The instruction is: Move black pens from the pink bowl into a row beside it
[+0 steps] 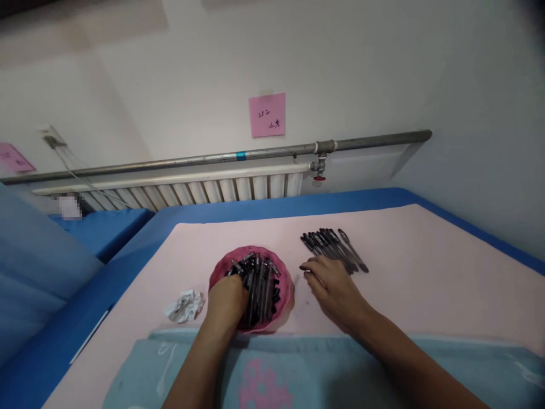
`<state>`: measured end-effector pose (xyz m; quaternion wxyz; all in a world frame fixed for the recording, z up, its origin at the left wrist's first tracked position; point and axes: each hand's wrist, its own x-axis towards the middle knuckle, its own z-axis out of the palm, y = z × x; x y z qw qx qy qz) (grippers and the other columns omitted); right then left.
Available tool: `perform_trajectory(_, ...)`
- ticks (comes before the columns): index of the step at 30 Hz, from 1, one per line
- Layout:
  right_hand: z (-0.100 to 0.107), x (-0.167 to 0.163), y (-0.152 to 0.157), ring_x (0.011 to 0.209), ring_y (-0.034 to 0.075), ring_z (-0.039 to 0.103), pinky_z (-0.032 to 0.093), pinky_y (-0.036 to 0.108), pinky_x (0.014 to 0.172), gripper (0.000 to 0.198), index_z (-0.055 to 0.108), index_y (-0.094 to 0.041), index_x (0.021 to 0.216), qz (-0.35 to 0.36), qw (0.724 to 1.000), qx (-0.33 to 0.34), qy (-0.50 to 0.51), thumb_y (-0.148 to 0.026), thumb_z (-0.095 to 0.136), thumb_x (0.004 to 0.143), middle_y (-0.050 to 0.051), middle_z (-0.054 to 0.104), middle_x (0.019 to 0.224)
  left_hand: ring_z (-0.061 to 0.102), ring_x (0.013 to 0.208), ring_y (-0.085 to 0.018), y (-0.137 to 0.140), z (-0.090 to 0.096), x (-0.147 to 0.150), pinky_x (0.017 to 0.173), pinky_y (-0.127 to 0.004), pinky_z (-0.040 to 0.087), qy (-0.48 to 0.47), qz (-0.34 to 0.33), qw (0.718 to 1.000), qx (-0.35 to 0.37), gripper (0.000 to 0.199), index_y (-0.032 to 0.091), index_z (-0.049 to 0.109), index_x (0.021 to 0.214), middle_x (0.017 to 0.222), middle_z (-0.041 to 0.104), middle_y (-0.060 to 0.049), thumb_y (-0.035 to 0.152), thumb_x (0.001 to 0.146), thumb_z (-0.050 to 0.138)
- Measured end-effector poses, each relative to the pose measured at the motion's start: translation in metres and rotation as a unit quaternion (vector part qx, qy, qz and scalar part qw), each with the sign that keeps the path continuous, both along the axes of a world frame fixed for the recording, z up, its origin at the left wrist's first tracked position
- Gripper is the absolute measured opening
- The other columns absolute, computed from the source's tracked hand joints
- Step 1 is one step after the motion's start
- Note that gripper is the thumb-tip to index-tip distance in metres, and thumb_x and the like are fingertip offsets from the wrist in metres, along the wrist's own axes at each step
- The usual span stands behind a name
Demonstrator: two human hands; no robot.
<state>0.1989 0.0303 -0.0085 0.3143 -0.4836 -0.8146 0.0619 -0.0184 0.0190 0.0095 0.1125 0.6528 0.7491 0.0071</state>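
Observation:
A round pink basket full of black pen parts, with long clear barrels and short black pieces, stands on the pink table cover. My left hand reaches over its left side, fingers curled down among the parts; what they hold is hidden. To the right of the basket, my right hand is just above the cover with its fingers drawn together. A small dark tip shows at those fingertips, too small to name. Just beyond this hand lies a slanted row of several black pens, one slightly apart at the right.
Crumpled white paper lies left of the basket. A light blue cloth covers the near edge. Behind the blue-edged table run a radiator and a metal pipe with a red-handled valve. A blue curtain hangs at left.

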Motion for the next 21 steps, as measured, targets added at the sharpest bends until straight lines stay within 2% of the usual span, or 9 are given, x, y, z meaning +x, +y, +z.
perform_trajectory(3,0.002,-0.002,-0.002,0.085,0.021,0.053,0.035,0.035,0.073,0.021,0.061,-0.016,0.088,-0.003,1.000,-0.014,0.021,-0.016,0.042,0.080,0.008,0.060,0.087,0.060,0.079,-0.026,-0.001,0.003,-0.006,0.066,-0.033,0.040,-0.008,0.002,1.000,0.006,0.027,0.010,0.063,0.084,0.085,0.066,-0.019,0.021,0.072,0.042)
perform_trajectory(5,0.005,-0.006,-0.005,0.082,0.019,0.054,0.037,0.033,0.071,0.020,0.062,-0.017,0.088,0.000,0.997,-0.041,0.070,-0.017,0.043,0.080,0.007,0.060,0.085,0.059,0.072,-0.023,-0.005,0.007,-0.009,0.062,-0.031,0.038,-0.042,0.001,0.999,0.027,0.024,0.013,0.062,0.079,0.078,0.066,-0.014,0.024,0.073,0.041)
perform_trajectory(7,0.008,-0.014,-0.011,0.074,0.017,0.054,0.040,0.030,0.066,0.020,0.062,-0.018,0.087,0.021,0.985,-0.095,0.144,-0.019,0.044,0.080,0.005,0.060,0.080,0.056,0.063,-0.018,-0.010,0.010,-0.007,0.057,-0.027,0.036,-0.152,-0.010,0.986,0.070,0.022,0.015,0.060,0.073,0.068,0.063,-0.007,0.028,0.075,0.042)
perform_trajectory(10,0.012,-0.028,-0.022,0.062,0.013,0.053,0.041,0.025,0.057,0.021,0.063,-0.020,0.089,0.073,0.943,-0.216,0.245,-0.025,0.044,0.082,0.001,0.058,0.067,0.052,0.060,-0.013,-0.020,0.012,0.004,0.053,-0.023,0.034,-0.346,-0.064,0.932,0.083,0.019,0.017,0.057,0.072,0.065,0.058,-0.001,0.031,0.075,0.044)
perform_trajectory(12,0.012,-0.037,-0.028,0.052,0.011,0.050,0.039,0.023,0.050,0.020,0.063,-0.019,0.087,0.079,0.906,-0.275,0.313,-0.028,0.045,0.081,-0.002,0.053,0.057,0.049,0.058,-0.012,-0.024,0.011,0.014,0.052,-0.022,0.034,-0.405,-0.094,0.907,0.063,0.018,0.017,0.057,0.071,0.063,0.056,0.001,0.031,0.074,0.047)
perform_trajectory(14,0.011,-0.042,-0.032,0.045,0.009,0.045,0.036,0.022,0.045,0.019,0.061,-0.019,0.085,0.077,0.871,-0.316,0.368,-0.029,0.046,0.081,-0.005,0.049,0.052,0.047,0.055,-0.011,-0.027,0.008,0.021,0.052,-0.022,0.034,-0.430,-0.109,0.895,0.049,0.018,0.016,0.058,0.070,0.061,0.055,0.001,0.030,0.074,0.047)
perform_trajectory(17,0.010,-0.044,-0.032,0.041,0.007,0.041,0.033,0.020,0.041,0.014,0.058,-0.018,0.080,0.067,0.842,-0.340,0.414,-0.028,0.048,0.080,-0.006,0.046,0.050,0.047,0.057,-0.011,-0.026,0.006,0.024,0.054,-0.023,0.035,-0.462,-0.108,0.880,0.030,0.019,0.016,0.060,0.073,0.063,0.055,0.000,0.031,0.075,0.048)
perform_trajectory(21,0.011,-0.039,-0.029,0.041,0.007,0.042,0.033,0.019,0.039,0.016,0.053,-0.018,0.073,0.050,0.834,-0.330,0.439,-0.032,0.049,0.079,-0.006,0.047,0.050,0.051,0.074,-0.015,-0.021,0.007,0.017,0.070,-0.026,0.039,-0.489,-0.113,0.864,0.034,0.025,0.016,0.066,0.076,0.078,0.058,-0.003,0.035,0.075,0.050)
